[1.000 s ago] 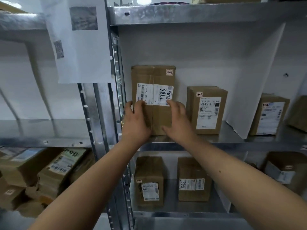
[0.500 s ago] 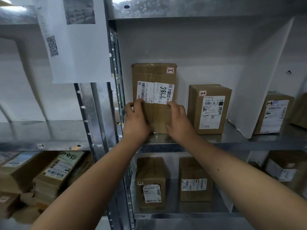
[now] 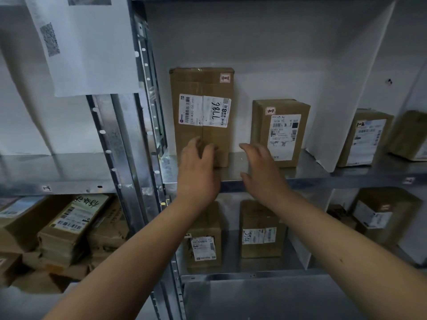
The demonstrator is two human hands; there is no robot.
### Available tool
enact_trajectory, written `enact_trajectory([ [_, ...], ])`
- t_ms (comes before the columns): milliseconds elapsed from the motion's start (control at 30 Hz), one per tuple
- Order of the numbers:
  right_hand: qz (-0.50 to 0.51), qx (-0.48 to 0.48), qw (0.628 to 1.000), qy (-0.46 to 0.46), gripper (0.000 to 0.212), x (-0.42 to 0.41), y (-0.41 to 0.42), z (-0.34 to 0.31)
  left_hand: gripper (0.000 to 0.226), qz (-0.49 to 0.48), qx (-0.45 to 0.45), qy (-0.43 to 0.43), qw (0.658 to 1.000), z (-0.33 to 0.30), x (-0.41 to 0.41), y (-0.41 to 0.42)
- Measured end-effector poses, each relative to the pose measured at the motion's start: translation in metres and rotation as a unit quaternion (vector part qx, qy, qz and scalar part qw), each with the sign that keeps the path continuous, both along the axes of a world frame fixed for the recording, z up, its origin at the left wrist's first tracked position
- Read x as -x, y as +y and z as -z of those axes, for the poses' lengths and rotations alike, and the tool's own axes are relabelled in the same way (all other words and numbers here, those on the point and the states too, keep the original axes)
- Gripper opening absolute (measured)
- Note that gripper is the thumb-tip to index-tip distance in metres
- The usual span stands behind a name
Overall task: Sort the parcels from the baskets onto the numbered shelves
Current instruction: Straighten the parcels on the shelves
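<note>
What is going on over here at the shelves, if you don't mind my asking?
A person is shelving parcels. The tall box marked 7786 stands upright at the left end of the metal shelf, beside a shorter box. The left hand is open in front of its lower part; the right hand is open and clear of it.
</note>
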State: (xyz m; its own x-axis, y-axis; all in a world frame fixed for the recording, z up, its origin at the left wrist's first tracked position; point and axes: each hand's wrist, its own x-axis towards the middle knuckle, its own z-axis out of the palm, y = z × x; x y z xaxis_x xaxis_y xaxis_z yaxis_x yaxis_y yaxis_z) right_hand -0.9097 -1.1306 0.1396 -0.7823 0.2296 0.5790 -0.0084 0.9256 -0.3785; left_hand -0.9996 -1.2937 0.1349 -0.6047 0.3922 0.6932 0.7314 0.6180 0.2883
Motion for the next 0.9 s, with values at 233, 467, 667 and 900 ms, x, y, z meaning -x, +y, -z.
enact_trajectory([
  [233,0.078,-0.020,0.996,0.035,0.078,-0.043,0.061,0.003,0.076,0.072,0.002,-0.009,0.997,-0.016,-0.037,0.056],
  [467,0.072,-0.038,0.995,0.050,0.098,-0.039,0.110,-0.004,0.081,0.090,-0.010,-0.037,0.995,-0.024,-0.047,0.114],
  [667,0.061,-0.010,0.998,-0.031,0.119,-0.020,0.140,-0.013,0.085,0.050,-0.003,-0.056,0.997,-0.025,-0.039,0.141],
  [900,0.028,-0.034,0.999,-0.011,0.108,-0.003,0.157,-0.013,0.083,0.026,-0.010,-0.077,0.997,-0.024,-0.027,0.156],
])
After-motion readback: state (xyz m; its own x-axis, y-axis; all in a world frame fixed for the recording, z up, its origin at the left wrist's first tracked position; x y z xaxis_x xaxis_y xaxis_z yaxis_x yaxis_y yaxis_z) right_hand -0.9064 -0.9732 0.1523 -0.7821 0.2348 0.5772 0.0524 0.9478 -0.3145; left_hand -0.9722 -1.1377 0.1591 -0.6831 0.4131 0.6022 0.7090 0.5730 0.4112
